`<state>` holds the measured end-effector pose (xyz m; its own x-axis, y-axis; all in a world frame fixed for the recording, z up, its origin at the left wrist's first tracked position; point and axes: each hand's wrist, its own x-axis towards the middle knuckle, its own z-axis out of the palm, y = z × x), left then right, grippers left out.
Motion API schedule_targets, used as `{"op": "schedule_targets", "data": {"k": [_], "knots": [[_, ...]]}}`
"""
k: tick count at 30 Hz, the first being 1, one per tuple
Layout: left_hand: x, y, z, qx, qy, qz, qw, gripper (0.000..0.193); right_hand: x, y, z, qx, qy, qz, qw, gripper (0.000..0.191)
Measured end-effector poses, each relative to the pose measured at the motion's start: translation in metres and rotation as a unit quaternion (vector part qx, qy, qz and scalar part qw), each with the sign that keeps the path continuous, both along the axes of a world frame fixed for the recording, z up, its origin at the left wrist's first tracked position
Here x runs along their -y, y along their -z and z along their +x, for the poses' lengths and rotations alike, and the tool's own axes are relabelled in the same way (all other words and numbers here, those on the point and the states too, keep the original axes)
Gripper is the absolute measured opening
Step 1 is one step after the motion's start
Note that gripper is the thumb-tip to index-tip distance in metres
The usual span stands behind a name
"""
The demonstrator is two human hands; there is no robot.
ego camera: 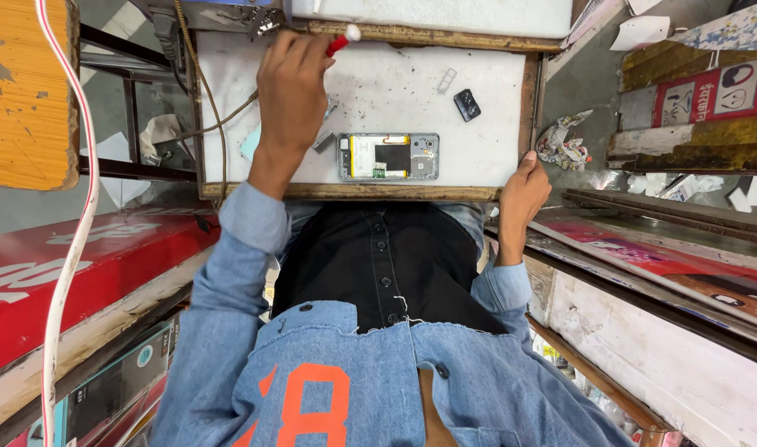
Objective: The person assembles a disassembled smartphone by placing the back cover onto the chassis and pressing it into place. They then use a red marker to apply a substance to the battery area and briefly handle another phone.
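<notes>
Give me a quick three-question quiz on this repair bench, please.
1. True or false: the opened phone lies flat on the white table top.
2. Which holds the red-handled tool? A: left hand. B: right hand.
3. Fill in: the small black part lies ____ from the phone (touching or apart).

Key: 1 true; 2 A; 3 apart.

Red-and-white tool (342, 39), white worktop (486, 83)
</notes>
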<state>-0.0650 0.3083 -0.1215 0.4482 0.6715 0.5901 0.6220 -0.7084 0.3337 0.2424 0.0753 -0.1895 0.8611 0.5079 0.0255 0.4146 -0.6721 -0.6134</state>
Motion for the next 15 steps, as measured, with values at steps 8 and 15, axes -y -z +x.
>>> {"op": "schedule_targets", "data": {"k": [8, 15], "knots": [[0.042, 0.024, 0.003, 0.330, 0.019, -0.297, 0.896, 0.079, -0.018, 0.004, 0.013, 0.010, 0.018, -0.003, 1.000, 0.050], [0.052, 0.036, 0.009, 0.348, -0.041, -0.241, 0.905, 0.096, -0.022, 0.003, 0.018, 0.008, -0.005, 0.021, 1.000, 0.049]]}}
